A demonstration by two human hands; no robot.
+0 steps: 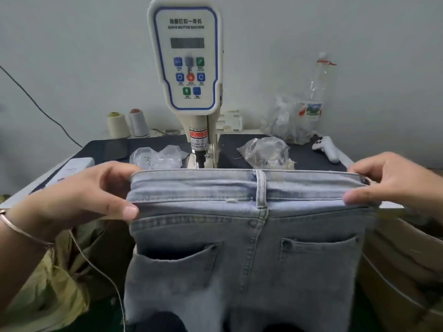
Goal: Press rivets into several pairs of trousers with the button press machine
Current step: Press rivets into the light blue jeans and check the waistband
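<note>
The left hand [79, 197] and right hand [393, 180] each pinch an end of the waistband of light grey-blue jeans [247, 248], back pockets showing, held up just near of the button press machine [185, 63]. The waistband hides the machine's base and the near surface [306, 152]; the legs are cut off below. Clear bags [266, 152] on the far surface hold small blurred pieces.

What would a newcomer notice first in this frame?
The light grey jeans fill the lower middle, back pockets facing the camera, stretched by the waistband between the left hand and the right hand, each with a pinching grip at one end. Right behind them, at centre, rises the white button press machine with its coloured control panel, flanked by clear plastic bags on the dark table.
</note>
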